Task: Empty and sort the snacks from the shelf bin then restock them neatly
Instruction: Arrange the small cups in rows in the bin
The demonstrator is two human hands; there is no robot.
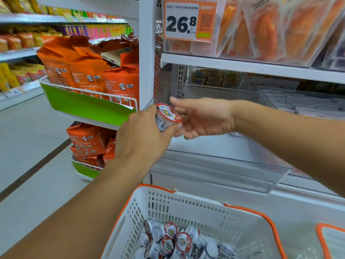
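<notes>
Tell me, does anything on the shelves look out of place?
Yes. A beige, flat, rectangular device like a power bank lies on top of the orange snack bags with panda pictures in the green-fronted wire rack. It is no snack, so it looks left there.

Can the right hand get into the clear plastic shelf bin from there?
Probably yes. The right hand hovers open just before the clear plastic shelf bin, whose top is open; only the small red-lidded snack cup, held by the left hand, sits nearby.
</notes>
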